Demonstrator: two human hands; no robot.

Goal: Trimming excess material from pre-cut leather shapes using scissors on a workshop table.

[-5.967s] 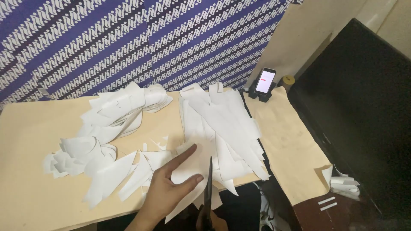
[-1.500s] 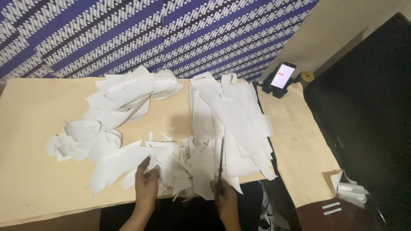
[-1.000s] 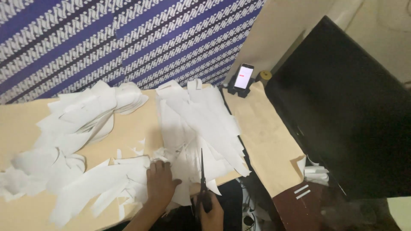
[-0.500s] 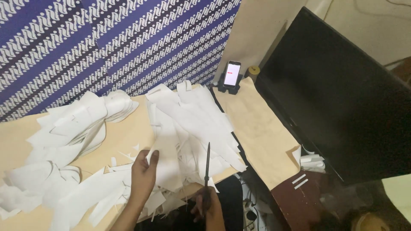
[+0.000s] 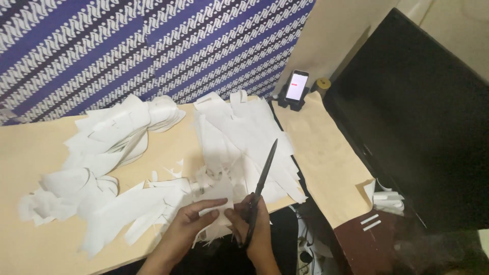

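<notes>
White paper piece [image 5: 216, 201] pinched by left hand [image 5: 191, 224] fingers; right hand [image 5: 254, 224] grips scissors [image 5: 261, 186], handles hidden

Bare pale wooden desk [image 5: 30, 153] open only at far left and along the near left edge. Loose white paper cutouts [image 5: 239, 137] heaped across the middle; black scissors [image 5: 261, 188] slanting up over them. Brown paper sheet [image 5: 326, 158] lying free to the right, hemmed by a large black panel [image 5: 423, 117] and a propped phone [image 5: 296, 87] behind.

Head camera looks steeply down, close over the table [image 5: 30, 153]
</notes>
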